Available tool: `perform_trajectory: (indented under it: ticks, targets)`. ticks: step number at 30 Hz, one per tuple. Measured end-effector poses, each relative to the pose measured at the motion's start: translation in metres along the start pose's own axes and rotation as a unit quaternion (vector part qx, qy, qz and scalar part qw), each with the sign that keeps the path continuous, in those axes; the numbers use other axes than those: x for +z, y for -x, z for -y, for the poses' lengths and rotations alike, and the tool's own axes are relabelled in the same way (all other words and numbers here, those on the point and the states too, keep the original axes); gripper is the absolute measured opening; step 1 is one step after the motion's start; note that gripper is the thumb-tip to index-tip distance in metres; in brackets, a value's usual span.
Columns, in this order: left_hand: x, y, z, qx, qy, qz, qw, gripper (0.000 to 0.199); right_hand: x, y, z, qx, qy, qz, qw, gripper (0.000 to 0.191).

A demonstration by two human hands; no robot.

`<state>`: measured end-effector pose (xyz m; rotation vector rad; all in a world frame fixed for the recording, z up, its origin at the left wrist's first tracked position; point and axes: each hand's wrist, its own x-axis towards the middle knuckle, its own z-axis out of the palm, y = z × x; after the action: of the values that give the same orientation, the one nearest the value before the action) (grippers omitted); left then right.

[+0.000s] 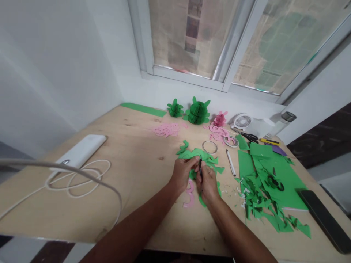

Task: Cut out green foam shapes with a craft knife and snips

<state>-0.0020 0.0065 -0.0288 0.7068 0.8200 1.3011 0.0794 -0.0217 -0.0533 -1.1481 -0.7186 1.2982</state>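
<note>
In the middle of the table my left hand (183,171) is closed, its thumb and fingertips pinched together over the green paper cutouts (199,154). What it pinches is too small to make out. My right hand (208,182) grips a slim black tool (200,166), upright between the fingers, its tip close to my left fingertips. The tool's exact kind does not show. More green pieces lie under and around both hands, partly hidden. A wavy pink paper strip (188,199) lies between my wrists.
Green honeycomb paper figures (197,111) and a pink one (219,119) stand at the back. Pink cutouts (166,129), a tape roll (230,141), white pen (231,163), scissors (248,137), green scraps (257,199) and phone (325,219) surround. A cabled power bank (79,151) lies left.
</note>
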Motion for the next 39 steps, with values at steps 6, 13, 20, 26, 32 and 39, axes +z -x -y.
perform_trajectory:
  ticks: [6, 13, 20, 26, 32, 39]
  targets:
    - [0.000, 0.000, -0.004, 0.001, -0.033, -0.007, 0.999, 0.029, 0.001, 0.001, 0.002, -0.004, 0.022, 0.004, 1.000, 0.049]
    - [0.001, 0.001, -0.008, 0.005, -0.046, -0.020, 0.999, 0.023, 0.001, 0.001, 0.003, -0.013, 0.035, 0.008, 0.999, 0.050]
    - [0.000, 0.001, -0.010, -0.001, -0.044, -0.014, 0.999, 0.023, -0.001, 0.000, 0.004, -0.011, 0.046, 0.012, 0.999, 0.051]
    - [-0.001, -0.001, -0.012, -0.008, -0.061, -0.009, 0.998, 0.026, -0.002, -0.001, 0.004, -0.005, 0.054, 0.013, 0.998, 0.051]
    - [-0.003, -0.005, -0.010, -0.004, -0.057, -0.018, 0.998, 0.021, -0.001, 0.000, 0.005, -0.004, 0.060, 0.015, 0.998, 0.052]
    - [-0.007, -0.007, -0.007, 0.003, -0.047, -0.030, 0.998, 0.017, 0.000, 0.000, 0.006, 0.003, 0.049, 0.018, 0.999, 0.052]
